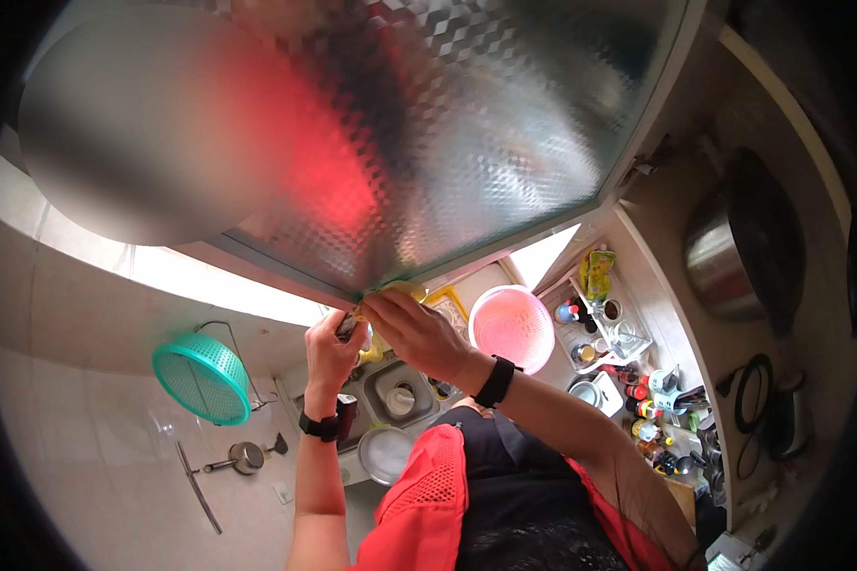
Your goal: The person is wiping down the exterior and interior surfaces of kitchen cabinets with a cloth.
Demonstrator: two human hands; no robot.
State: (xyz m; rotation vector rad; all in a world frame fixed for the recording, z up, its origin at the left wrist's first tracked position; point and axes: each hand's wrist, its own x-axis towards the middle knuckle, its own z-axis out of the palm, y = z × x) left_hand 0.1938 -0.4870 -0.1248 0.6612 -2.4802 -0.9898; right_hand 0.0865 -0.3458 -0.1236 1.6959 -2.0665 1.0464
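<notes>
My right hand (418, 332) presses a pale yellow cloth or sponge (412, 290) against the lower corner of a cabinet door with a patterned, reflective panel (471, 178). Just to its left, my left hand (332, 350) is raised to the same metal-framed corner. Between its thumb and fingers is a small grey-brown textured thing (346, 327), partly hidden, whose kind I cannot tell. Both wrists wear black bands.
Below are a steel sink (382, 378), a pale round lid or basin (387, 455) and a pink basket (512, 328). A green colander (201, 378) hangs at left. Bottles (643, 407) crowd the right counter; a steel pot (721, 257) sits on the right shelf.
</notes>
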